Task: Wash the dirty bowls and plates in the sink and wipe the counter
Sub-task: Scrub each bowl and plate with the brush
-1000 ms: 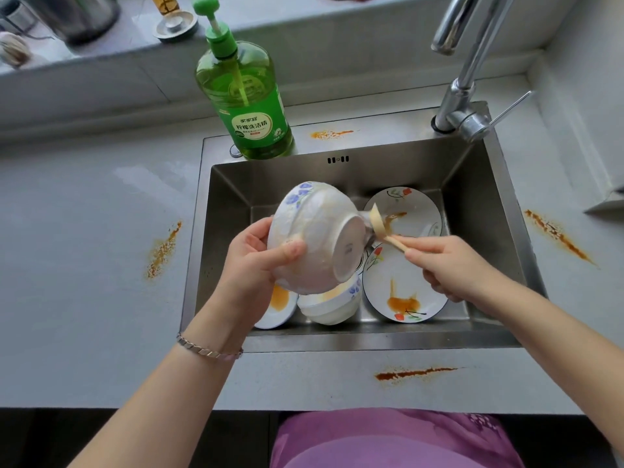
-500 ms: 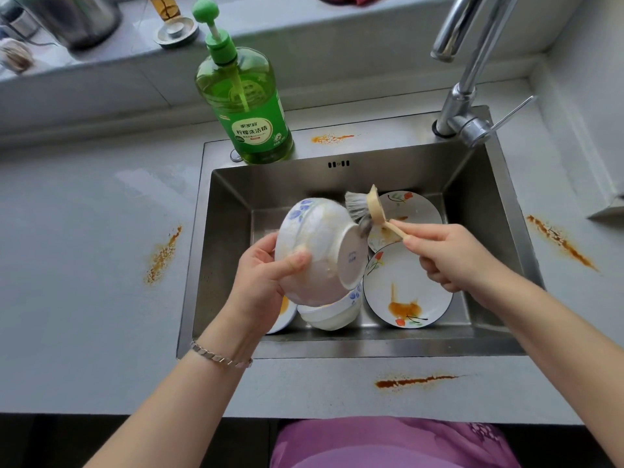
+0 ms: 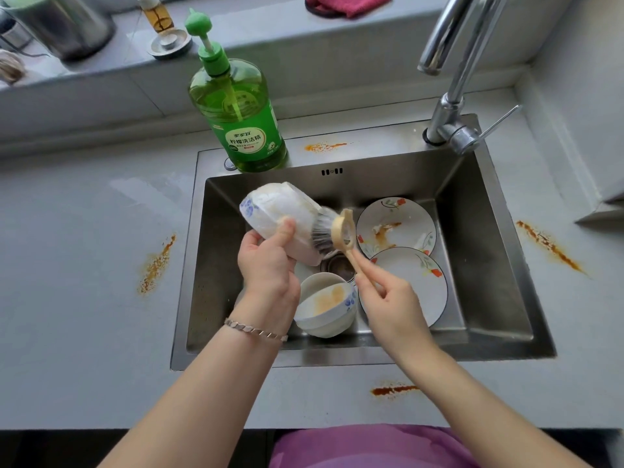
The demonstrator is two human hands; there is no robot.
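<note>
My left hand (image 3: pixel 268 265) grips a white bowl with blue flowers (image 3: pixel 275 214), tipped on its side above the steel sink (image 3: pixel 489 231). My right hand (image 3: pixel 388 302) holds the wooden handle of a dish brush (image 3: pixel 332 231), whose bristles press against the bowl's outside. Below them in the sink lies a second bowl (image 3: pixel 326 305) smeared orange inside. To the right lie two flowered plates: the far one (image 3: pixel 395 224) carries brown sauce, the near one (image 3: pixel 413 278) is partly hidden by my right hand.
A green dish-soap pump bottle (image 3: pixel 238 113) stands at the sink's back-left corner, the tap (image 3: pixel 449 96) at its back right. Orange stains mark the counter at left (image 3: pixel 157 265), right (image 3: pixel 550 246), front (image 3: pixel 393 390) and behind the sink (image 3: pixel 324 146). A pink cloth (image 3: pixel 344 5) lies on the sill.
The left hand has turned the bowl, which now lies more lengthwise. The brush has moved from beside the bowl's foot onto its outer wall. The camera has moved closer.
</note>
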